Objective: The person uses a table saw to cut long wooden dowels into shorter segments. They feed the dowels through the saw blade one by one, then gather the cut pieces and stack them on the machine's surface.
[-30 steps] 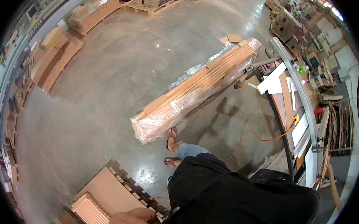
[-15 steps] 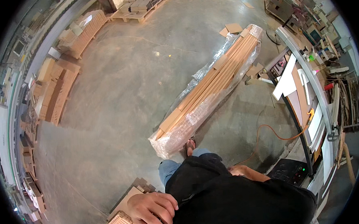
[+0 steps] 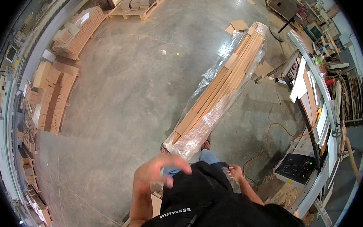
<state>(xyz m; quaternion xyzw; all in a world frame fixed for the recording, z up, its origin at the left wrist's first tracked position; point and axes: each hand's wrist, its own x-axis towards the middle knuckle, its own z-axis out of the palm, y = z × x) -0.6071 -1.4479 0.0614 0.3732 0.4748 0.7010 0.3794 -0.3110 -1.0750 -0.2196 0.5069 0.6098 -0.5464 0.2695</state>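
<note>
A long bundle of wooden strips (image 3: 224,76) lies slantwise on the floor in front of me, partly wrapped in clear plastic film (image 3: 182,148). Its near end is between my feet. My left hand (image 3: 161,168) is raised in front of my body, above the bundle's near end. Motion blurs it, but the thumb stands apart from the curved fingers and nothing shows between them. Low at my right side is my right hand (image 3: 235,172), its fingers curled by the dark edge of my shirt (image 3: 197,186). Whatever they hold, if anything, is too small to make out.
Pallets of stacked wooden pieces (image 3: 57,97) line the left side. Another loaded pallet (image 3: 139,4) stands at the back. To the right are a metal-framed rack with white panels (image 3: 299,82), an orange cable (image 3: 269,137) and a black box (image 3: 293,169). Cardboard pieces (image 3: 237,26) lie by the bundle's far end.
My left hand has lifted forward from beside the stacked pieces at lower left. My right hand has come further into view. The bundle now appears slightly further right, with both my feet beside its near end.
</note>
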